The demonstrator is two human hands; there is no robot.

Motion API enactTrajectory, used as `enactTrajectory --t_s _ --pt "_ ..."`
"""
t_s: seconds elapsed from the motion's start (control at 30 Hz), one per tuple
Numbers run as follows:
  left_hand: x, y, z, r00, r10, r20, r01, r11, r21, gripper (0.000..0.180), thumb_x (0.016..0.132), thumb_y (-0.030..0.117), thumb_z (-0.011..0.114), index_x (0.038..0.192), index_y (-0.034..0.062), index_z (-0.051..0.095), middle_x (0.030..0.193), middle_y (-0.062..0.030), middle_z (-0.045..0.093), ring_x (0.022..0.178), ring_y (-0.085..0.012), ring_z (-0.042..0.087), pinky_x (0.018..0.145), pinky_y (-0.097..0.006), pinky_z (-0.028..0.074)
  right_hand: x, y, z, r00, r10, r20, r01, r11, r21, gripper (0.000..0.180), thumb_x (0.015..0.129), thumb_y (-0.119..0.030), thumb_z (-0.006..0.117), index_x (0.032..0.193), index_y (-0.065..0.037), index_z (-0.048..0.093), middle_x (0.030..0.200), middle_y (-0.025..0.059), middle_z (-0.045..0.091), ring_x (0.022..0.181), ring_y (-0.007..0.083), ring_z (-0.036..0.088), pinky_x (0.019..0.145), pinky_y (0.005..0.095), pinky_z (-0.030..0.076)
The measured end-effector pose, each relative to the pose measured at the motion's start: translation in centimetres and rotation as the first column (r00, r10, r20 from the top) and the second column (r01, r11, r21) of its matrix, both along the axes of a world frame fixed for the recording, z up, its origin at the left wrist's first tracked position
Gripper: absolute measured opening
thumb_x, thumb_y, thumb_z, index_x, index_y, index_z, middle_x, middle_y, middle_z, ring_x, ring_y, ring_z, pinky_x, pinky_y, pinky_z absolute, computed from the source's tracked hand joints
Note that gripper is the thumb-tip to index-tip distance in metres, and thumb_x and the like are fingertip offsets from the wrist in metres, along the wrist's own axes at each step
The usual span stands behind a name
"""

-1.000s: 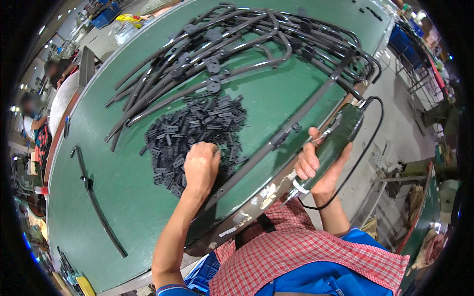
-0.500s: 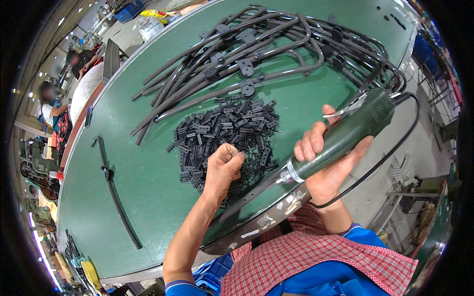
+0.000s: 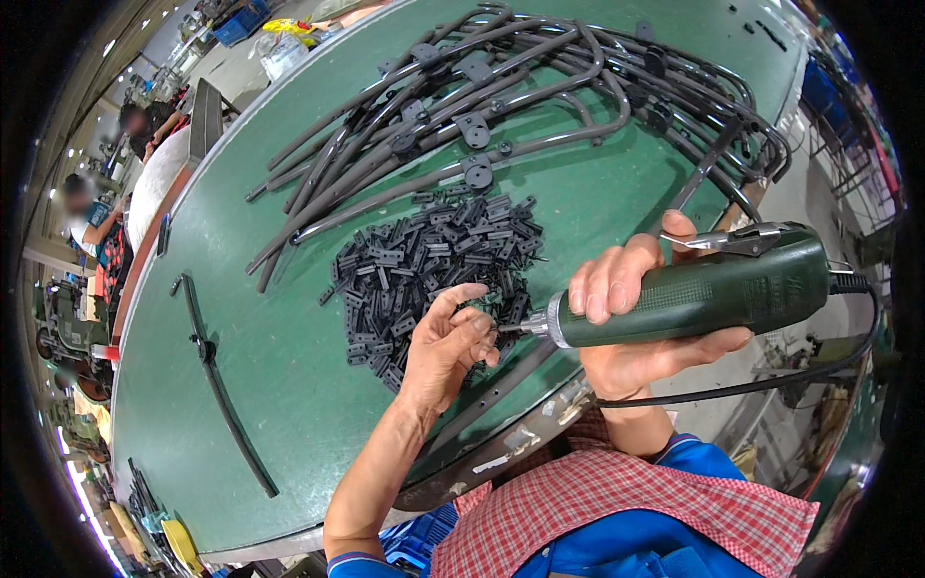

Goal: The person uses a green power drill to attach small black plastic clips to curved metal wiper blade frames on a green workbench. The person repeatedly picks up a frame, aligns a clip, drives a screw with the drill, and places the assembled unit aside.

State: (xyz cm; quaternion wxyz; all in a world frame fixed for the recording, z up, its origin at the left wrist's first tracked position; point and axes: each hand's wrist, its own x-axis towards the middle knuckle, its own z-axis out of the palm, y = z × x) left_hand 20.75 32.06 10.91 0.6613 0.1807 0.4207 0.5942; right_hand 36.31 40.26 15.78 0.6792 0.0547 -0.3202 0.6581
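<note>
My right hand [image 3: 626,308] is wrapped round a green electric screwdriver [image 3: 713,294], held almost level with its bit pointing left. A black cord runs from its back end. My left hand [image 3: 448,347] meets the bit's tip, thumb and fingers closed together and the index finger raised. Whatever is between those fingers is too small to make out. Beneath both hands spreads a heap of small black slotted blocks [image 3: 395,260], with thin dark screws among them. A dark tube with holes [image 3: 496,390] lies along the table's near edge, partly hidden by my left hand.
Bent dark metal tubes with round brackets [image 3: 472,130] are stacked at the back of the green table [image 3: 279,356]. A single tube with a joint [image 3: 207,352] lies at the left. Two people sit beyond the table's far left edge.
The screwdriver has swung from a slant to nearly level, its bit rising to my left hand. My left hand's fingers have uncurled from a fist, the index finger lifting towards the bit.
</note>
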Motion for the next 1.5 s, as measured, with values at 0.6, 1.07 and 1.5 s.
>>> enactTrajectory --t_s 0.6,1.07,1.5 --pt "0.3 -0.3 -0.2 0.984 -0.037 0.176 0.044 0.999 -0.032 0.034 0.088 0.01 0.064 0.119 0.0056 0.05 0.084 -0.0033 0.054 0.073 -0.0134 0.053 0.059 -0.028 0.047 0.3 -0.1 0.2 1.0 0.025 -0.016 -0.026 0.999 -0.029 0.1 0.071 -0.082 0.049 0.136 -0.006 0.038 0.073 0.0074 0.054 0.065 0.0205 0.053 0.058 0.0365 0.046" --pt "1.5 -1.0 0.1 0.972 -0.028 0.233 0.025 1.0 0.016 0.022 0.091 0.007 0.059 0.112 0.0025 0.054 0.08 -0.002 0.053 0.071 -0.0117 0.052 0.054 -0.027 0.045 1.2 -0.8 0.8 0.998 0.043 0.037 -0.043 0.999 0.007 0.089 0.076 -0.075 0.055 0.133 -0.008 0.043 0.069 0.0048 0.047 0.057 0.0189 0.047 0.055 0.0335 0.039" --pt "0.8 -1.3 0.4 0.947 0.135 -0.29 -0.152 0.988 -0.037 0.046 0.099 0.045 0.041 0.112 0.0023 0.051 0.069 -0.0004 0.052 0.054 -0.0067 0.044 0.046 -0.02 0.032 3.3 -0.6 -1.3 0.998 0.008 0.058 0.021 0.875 -0.484 0.079 0.085 -0.076 0.037 0.123 -0.008 0.049 0.068 0.0001 0.04 0.059 0.0126 0.04 0.056 0.0284 0.035"
